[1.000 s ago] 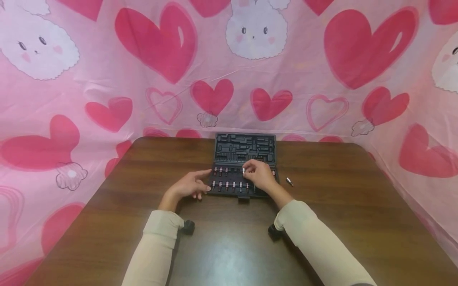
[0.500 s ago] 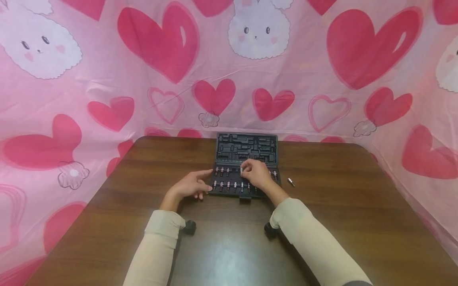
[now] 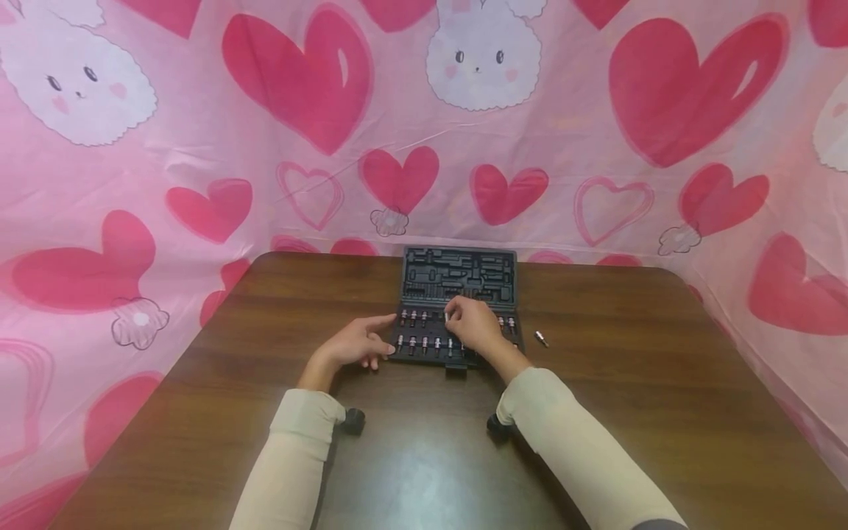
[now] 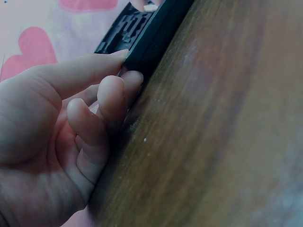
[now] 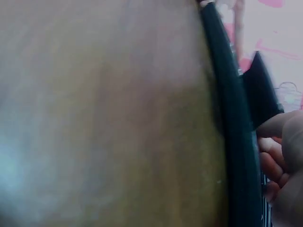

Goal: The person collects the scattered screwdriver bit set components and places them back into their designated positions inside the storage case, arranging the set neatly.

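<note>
An opened black case (image 3: 457,276) lies on the table, with two rows of bit sockets (image 3: 425,344) in its tray. My right hand (image 3: 473,322) is over the tray's back row. Its thumb and forefinger pinch a small silver bit socket (image 3: 447,316), mostly covered by the fingers. My left hand (image 3: 351,343) rests against the tray's left side, forefinger stretched to the edge and thumb at the near corner. In the left wrist view, the thumb touches the rim of the case (image 4: 151,47). The right wrist view shows curled fingers (image 5: 272,165) behind the tray's front wall (image 5: 236,142).
A loose silver bit socket (image 3: 541,338) lies on the wooden table (image 3: 424,456) to the right of the case. The lid leans up at the back, its moulded slots facing me. A pink cloth with hearts (image 3: 510,195) hangs behind the table.
My right hand has shifted slightly left over the back row, the bit socket still pinched. The left hand stays at the case's side. The whole head view has drifted a little.
</note>
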### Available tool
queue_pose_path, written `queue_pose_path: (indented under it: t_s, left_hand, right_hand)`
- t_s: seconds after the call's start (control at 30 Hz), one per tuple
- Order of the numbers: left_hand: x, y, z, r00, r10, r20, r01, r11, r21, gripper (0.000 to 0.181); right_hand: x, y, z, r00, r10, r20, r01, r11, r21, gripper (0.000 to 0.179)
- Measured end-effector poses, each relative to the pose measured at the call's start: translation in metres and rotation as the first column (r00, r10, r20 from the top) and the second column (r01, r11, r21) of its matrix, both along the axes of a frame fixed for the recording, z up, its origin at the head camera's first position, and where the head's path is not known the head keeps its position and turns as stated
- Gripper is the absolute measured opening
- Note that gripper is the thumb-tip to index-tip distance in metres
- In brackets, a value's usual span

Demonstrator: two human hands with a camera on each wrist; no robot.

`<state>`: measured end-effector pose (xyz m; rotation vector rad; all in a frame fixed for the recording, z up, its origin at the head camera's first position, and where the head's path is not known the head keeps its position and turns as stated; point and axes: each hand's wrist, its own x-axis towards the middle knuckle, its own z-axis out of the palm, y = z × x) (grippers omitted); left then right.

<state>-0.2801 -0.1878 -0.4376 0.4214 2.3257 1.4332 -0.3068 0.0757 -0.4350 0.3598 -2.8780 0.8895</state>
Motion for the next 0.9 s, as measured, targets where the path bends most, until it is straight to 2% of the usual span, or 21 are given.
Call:
queue_pose_path:
  t_s: [0.17, 0.47, 0.7, 0.9]
  left_hand:
    - [0.001, 0.001, 0.001, 1.0, -0.004, -0.001, 0.004, 1.0, -0.002, 0.07]
    - [0.001, 0.0, 0.002, 1.0, -0.007, 0.0, 0.007, 1.0, -0.001, 0.07]
    - [0.002, 0.001, 0.004, 1.0, 0.003, 0.008, -0.003, 1.0, -0.007, 0.07]
    - [0.002, 0.001, 0.003, 1.0, 0.001, 0.008, -0.001, 1.0, -0.005, 0.07]
  right_hand:
    - [0.0, -0.003, -0.002, 1.0, 0.015, -0.012, -0.013, 0.991, 0.134, 0.02]
    - [-0.003, -0.003, -0.004, 0.996, 0.026, -0.09, -0.006, 0.975, 0.221, 0.022]
    - [-0.004, 0.004, -0.006, 1.0, 0.009, -0.027, -0.004, 0.982, 0.19, 0.025]
    - [-0.003, 0.006, -0.004, 0.999, 0.032, -0.02, -0.028, 0.978, 0.205, 0.026]
